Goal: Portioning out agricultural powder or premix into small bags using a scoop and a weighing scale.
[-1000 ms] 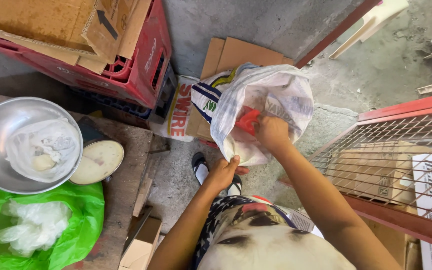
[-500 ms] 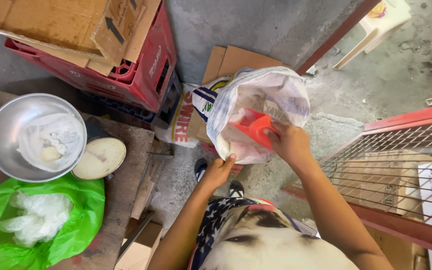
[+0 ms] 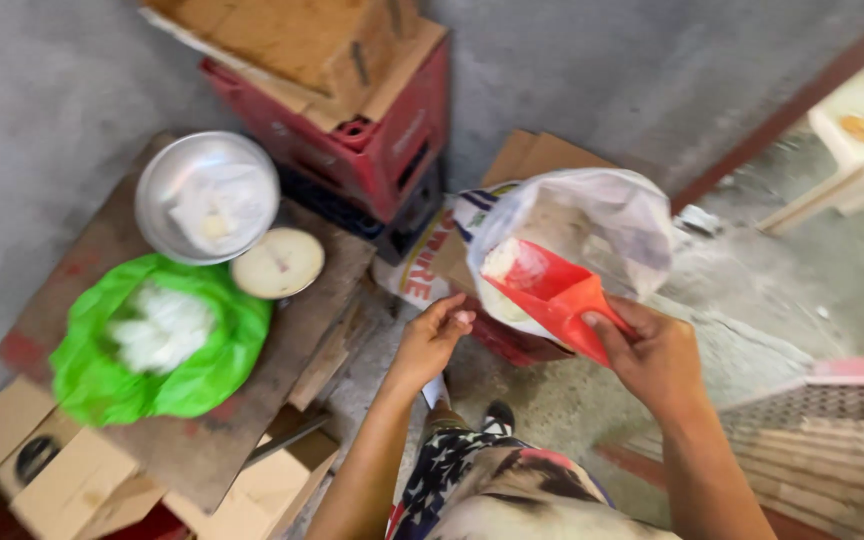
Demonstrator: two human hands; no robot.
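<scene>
Head view, steeply downward, seemingly close

A rough grey concrete wall (image 3: 602, 70) is met by a cracked concrete floor (image 3: 752, 300) (dusty, lit by daylight), where red crates (image 3: 372, 150) are stacked.

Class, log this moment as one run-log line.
right hand: holds red scoop with white powder | left hand: at white sack rim | metal bowl, green bag on board

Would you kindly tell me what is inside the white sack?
In the white sack is a red scoop, held by the right hand and loaded with something white. The left hand is at the sack's rim. The sack's walls cover anything deeper.
</scene>
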